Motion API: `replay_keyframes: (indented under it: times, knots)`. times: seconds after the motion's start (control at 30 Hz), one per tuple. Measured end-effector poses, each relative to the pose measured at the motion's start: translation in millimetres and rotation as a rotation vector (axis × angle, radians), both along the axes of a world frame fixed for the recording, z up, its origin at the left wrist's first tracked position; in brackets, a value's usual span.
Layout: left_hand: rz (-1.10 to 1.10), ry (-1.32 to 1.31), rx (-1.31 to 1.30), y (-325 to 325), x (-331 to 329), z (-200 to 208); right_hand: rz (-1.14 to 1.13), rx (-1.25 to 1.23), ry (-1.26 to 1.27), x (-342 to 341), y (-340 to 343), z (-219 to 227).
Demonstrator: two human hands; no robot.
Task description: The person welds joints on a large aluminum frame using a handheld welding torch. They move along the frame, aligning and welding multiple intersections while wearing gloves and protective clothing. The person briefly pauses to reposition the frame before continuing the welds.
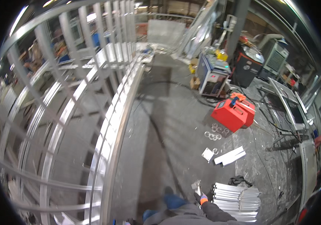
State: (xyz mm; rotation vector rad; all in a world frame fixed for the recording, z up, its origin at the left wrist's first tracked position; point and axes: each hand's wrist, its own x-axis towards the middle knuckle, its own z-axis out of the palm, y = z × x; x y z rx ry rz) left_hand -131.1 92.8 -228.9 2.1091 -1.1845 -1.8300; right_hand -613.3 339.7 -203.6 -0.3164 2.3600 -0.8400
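My right hand (pixel 201 198), in a dark glove with an orange cuff, is low in the view, right of my legs. It is closed around a small silvery metal piece (pixel 196 186) that sticks out beyond the fingers; its exact kind is blurred. Close beside that hand lies a stack of silvery metal bars (pixel 237 198). At the bottom edge, near the foot of the metal railing (pixel 110 150), a small dark shape that looks like my left hand (pixel 129 221) barely shows. Its fingers are hidden.
A tall barred metal frame fills the left side. White bars (pixel 229 156), a square plate (pixel 207 154) and several rings (pixel 213 135) lie on the floor near a red machine (pixel 233 114). Behind stands a wheeled cabinet (pixel 213 73). A dark cable (pixel 162 144) crosses the floor.
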Motion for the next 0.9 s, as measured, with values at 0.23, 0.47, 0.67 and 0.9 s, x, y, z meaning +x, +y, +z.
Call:
replay_keyframes:
  times: [0.23,0.47,0.67,0.9]
  knots:
    - [-0.383,0.052,-0.079,-178.0,-230.5,18.3,-0.302,0.025,-0.101,-82.7,-18.4,-10.2]
    - [-0.615,0.088,-0.108,-346.7,-437.6,14.4,-0.293,0.034,-0.06,-193.5,-190.3,-25.7]
    - [-0.667,0.126,-0.01,-488.3,-573.0,20.0,-0.195,-0.11,-0.137,-331.5,-419.4,2.3]
    - [-0.389,0.294,0.216,-657.3,-690.8,0.8,-0.177,-0.148,-0.161,-488.4,-536.0,11.5]
